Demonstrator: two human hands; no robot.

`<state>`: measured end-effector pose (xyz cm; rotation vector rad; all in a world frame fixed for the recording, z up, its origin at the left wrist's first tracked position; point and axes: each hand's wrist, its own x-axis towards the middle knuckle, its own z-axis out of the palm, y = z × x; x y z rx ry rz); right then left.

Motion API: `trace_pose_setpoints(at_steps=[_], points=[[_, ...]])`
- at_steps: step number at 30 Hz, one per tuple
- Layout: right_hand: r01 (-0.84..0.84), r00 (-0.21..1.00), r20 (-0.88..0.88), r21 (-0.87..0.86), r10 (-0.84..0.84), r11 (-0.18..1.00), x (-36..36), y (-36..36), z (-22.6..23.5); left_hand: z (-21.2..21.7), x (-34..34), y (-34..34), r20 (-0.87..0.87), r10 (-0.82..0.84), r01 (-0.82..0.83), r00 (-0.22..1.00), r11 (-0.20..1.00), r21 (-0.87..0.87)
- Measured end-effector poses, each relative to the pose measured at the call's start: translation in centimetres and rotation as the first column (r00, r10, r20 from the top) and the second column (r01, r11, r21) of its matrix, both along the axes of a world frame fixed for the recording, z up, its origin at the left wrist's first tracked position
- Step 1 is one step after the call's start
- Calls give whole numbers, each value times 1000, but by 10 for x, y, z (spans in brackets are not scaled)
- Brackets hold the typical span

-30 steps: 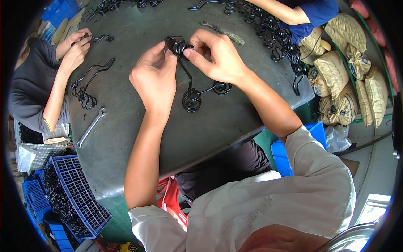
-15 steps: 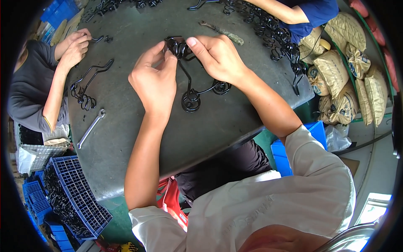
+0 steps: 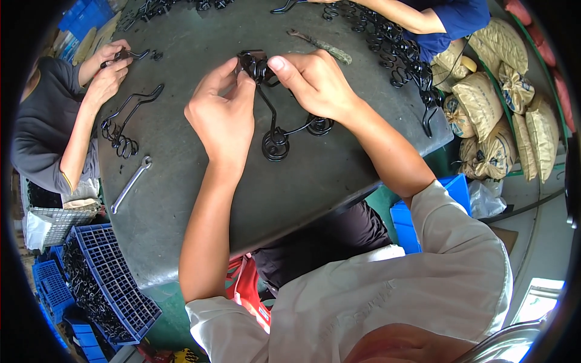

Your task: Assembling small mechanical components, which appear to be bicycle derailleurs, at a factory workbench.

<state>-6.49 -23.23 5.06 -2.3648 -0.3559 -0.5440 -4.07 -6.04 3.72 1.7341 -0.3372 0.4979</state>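
My left hand [image 3: 221, 115] and my right hand [image 3: 319, 85] meet above the middle of the table, both closed on the far end of a black wire spring [image 3: 271, 110]. That end has a coil and a dark flat plate pinched between thumbs and fingers; the fingertips behind are hidden. Toward me, the bent wire ends in two more coils that lie at or just above the tabletop. An open-ended wrench [image 3: 131, 185] rests left of my left forearm. Beyond my right hand lies a second tool with a wrapped handle [image 3: 330, 49].
Another black spring [image 3: 124, 130] lies near a co-worker's hands [image 3: 109, 69] at the left. Many springs [image 3: 405, 57] are heaped at the far right by a second person's arm [image 3: 405, 15]. Blue crates [image 3: 115, 281] stand below left, sacks [image 3: 478, 103] at right.
My hands and the spring stay almost in place, with only a slight tilt at the held end. The left co-worker's hands have shifted, showing a dark part between them.
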Motion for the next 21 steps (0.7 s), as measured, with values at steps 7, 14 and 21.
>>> trace_pose_setpoints(at_steps=[7, 14, 21], points=[[-22, 998, 57, -31, 24, 999, 0, -3, 2, 1, 0, 0, 15, -4, 5, 1000, 1000, -15], [-55, 984, 171, 2, 54, 998, -3, 3, 4, -2, 2, 1, 10, -14, 15, 1000, 999, -29], [-36, 992, 113, -110, 49, 993, -3, 0, 4, 1, 1, -1, -5, -28, 28, 1000, 999, -26]])
